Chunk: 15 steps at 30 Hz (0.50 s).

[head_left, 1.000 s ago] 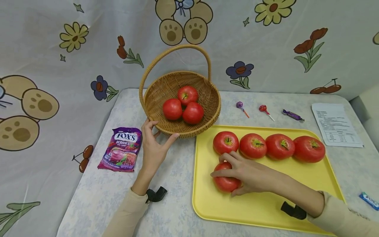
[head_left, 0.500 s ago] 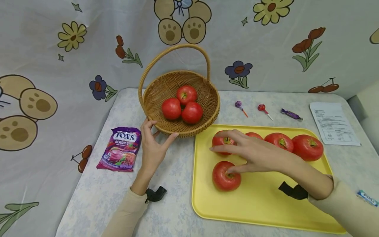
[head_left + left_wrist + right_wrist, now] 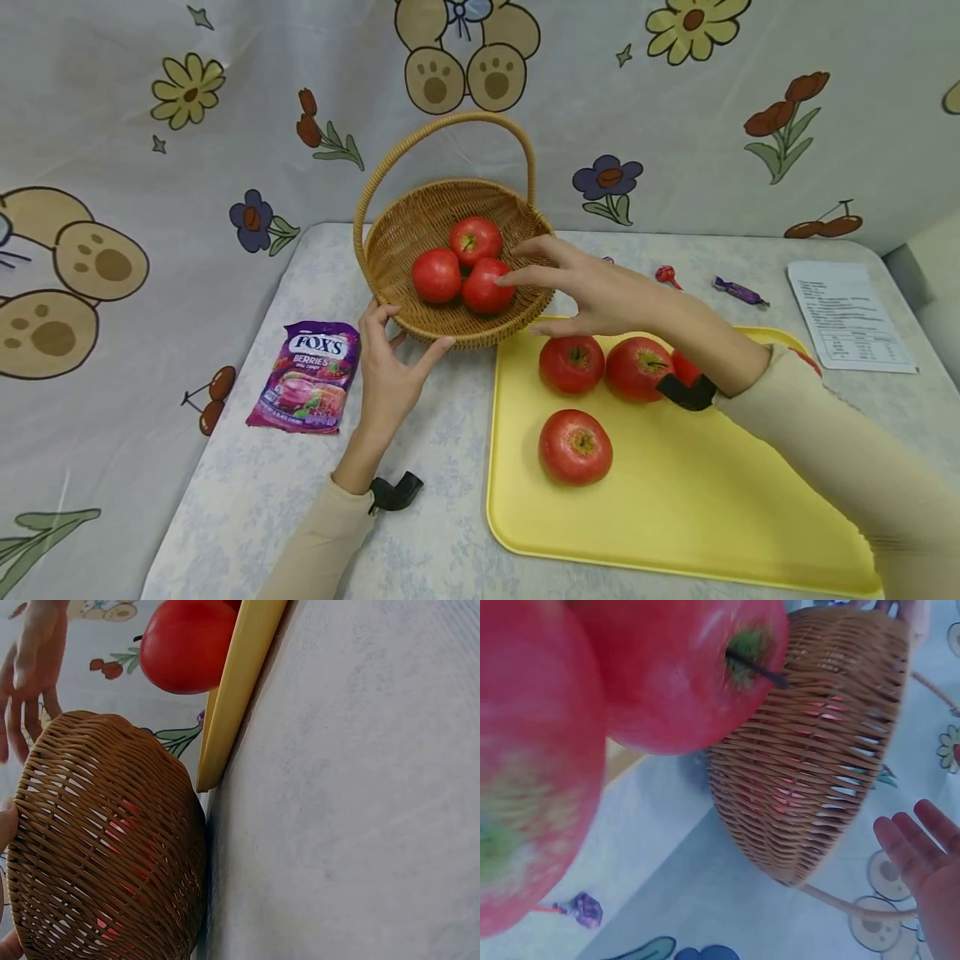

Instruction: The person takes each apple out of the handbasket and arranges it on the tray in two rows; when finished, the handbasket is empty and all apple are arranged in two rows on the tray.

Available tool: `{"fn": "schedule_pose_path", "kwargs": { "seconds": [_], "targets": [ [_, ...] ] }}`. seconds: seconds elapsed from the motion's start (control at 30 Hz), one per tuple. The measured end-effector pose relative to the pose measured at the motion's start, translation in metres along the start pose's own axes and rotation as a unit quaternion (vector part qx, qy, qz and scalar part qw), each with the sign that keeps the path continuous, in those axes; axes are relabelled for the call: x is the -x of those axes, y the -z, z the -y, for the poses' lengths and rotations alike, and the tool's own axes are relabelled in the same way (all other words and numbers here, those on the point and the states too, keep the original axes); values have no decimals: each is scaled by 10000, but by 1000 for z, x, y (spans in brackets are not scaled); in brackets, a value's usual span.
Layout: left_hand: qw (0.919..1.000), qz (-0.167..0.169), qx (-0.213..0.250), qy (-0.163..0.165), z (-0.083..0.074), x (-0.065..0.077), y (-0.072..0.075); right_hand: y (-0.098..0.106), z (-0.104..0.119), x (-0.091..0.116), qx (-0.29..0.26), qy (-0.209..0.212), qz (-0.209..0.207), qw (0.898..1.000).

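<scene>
"Printed cloth (image 3: 225,175) behind, mottled tabletop (image 3: 225,500) below; where's the room?"

"On the smooth tray (image 3: 675,517), right of the lone apple (image 3: 576,447), up to the raised edge."

"And the fingers?"

"Left hand (image 3: 387,383) clamps the wicker basket (image 3: 405,225) by its rim; right hand (image 3: 588,287), fingers spread, hovers over its right side."

"Anything in the way?"

"Right sleeve (image 3: 817,442), hiding some back-row apples (image 3: 572,367). Three round apples (image 3: 437,276) sit inside the basket."

A tall-handled woven basket (image 3: 408,221) held three red apples (image 3: 437,276) clustered together, its base apparently resting on the table (image 3: 427,467).
</scene>
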<state>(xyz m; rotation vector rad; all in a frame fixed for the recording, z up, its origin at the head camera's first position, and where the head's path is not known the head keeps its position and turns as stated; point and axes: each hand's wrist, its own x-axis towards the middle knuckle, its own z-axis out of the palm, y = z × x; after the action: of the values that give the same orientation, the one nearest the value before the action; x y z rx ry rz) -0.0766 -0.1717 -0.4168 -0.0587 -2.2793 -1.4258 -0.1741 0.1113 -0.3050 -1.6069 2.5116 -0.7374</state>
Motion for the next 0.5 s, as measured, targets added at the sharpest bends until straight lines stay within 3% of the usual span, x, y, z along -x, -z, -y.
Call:
{"fn": "schedule_pose_path", "kwargs": {
  "seconds": [0.13,0.5],
  "targets": [
    [10000,-3,2,-20,1,0,-1,-7,-15,-20,-48,34,42,10000],
    [10000,-12,-62,4,0,0,-1,-23,-39,-68,-160,-438,634,9969]
  ]
}}
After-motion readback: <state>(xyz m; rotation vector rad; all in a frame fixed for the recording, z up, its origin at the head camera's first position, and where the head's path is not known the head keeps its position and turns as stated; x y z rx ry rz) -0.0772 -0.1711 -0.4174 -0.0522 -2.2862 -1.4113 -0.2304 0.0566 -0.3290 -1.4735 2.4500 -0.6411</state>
